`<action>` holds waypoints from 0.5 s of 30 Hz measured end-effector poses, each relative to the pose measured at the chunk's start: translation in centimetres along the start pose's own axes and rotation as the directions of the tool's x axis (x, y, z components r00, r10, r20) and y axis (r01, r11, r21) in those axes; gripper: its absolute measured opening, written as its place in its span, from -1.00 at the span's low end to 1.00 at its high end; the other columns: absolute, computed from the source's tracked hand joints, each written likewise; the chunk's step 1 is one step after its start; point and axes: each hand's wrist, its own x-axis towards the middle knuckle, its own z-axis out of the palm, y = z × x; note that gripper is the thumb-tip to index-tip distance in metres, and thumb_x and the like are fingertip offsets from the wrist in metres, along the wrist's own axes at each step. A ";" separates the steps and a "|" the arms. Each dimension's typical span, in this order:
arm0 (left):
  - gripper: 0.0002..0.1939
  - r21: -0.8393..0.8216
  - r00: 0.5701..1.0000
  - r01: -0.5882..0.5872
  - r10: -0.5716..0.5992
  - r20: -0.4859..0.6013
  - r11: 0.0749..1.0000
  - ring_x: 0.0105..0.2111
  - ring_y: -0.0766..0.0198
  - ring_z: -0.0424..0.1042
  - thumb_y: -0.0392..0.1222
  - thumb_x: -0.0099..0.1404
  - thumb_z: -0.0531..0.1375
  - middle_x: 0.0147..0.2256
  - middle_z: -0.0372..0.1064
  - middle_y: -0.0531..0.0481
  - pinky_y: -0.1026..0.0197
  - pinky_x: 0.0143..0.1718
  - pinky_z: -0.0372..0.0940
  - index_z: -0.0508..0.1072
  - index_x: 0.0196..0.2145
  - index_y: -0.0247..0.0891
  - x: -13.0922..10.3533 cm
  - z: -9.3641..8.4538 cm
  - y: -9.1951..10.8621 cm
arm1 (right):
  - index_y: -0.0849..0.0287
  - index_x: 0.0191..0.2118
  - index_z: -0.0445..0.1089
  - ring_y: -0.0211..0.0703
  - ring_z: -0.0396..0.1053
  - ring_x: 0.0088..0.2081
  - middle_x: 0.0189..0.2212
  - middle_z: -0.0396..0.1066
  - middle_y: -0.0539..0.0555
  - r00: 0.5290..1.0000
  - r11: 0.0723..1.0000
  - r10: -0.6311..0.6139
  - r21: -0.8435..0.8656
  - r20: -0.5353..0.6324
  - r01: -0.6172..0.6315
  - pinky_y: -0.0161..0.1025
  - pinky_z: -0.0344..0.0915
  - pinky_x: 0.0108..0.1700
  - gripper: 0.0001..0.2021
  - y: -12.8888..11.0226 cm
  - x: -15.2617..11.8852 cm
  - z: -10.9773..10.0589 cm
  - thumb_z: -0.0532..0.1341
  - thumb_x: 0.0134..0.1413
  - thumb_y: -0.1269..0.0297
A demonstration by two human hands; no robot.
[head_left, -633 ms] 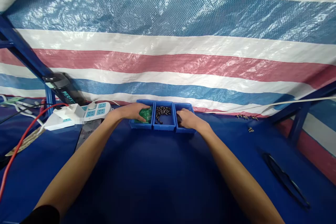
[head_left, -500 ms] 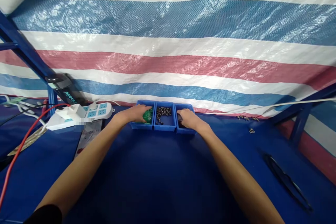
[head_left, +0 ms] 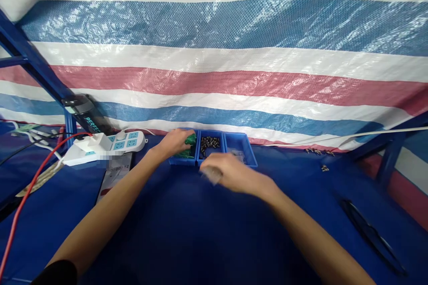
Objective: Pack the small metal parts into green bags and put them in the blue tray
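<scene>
My left hand (head_left: pixel 174 143) reaches into the left blue bin (head_left: pixel 182 161), its fingers closed on a shiny green piece (head_left: pixel 191 139); more green stuff lies below it. My right hand (head_left: pixel 224 170) is in front of the bins, closed on a thin clear plastic piece (head_left: pixel 211 175) that is smeared by motion, so its exact kind is unclear. Small dark metal screws or similar fittings (head_left: pixel 210 142) lie in the middle blue bin (head_left: pixel 221 136). In the right blue bin (head_left: pixel 249 147) more clear plastic pieces (head_left: pixel 238 156) show.
To the left are a white power strip (head_left: pixel 130 141), a phone (head_left: pixel 115 171), a dark bottle (head_left: pixel 85 113) and a red cable (head_left: pixel 23 196). Several loose metal parts (head_left: pixel 324 168) and black-framed glasses (head_left: pixel 371 234) lie right. A striped tarp (head_left: pixel 214 58) hangs behind.
My right hand has come out of the right bin, moving left and nearer with a clear piece in it. My left hand, still at the left bin, has drawn its fingers together on the green piece.
</scene>
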 end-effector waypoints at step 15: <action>-0.57 -0.090 0.913 -0.216 0.169 -0.372 0.972 -0.06 0.14 0.37 -0.30 0.29 0.08 -0.03 0.34 -0.13 0.15 -0.09 0.35 0.25 0.11 -0.18 -12.9 2.3 7.5 | 0.19 0.18 0.17 -0.03 0.07 0.20 0.15 0.14 0.20 0.990 0.978 -0.012 -0.208 -0.144 -0.018 -0.03 0.11 0.21 -0.40 0.8 -4.1 1.7 0.02 -0.05 0.62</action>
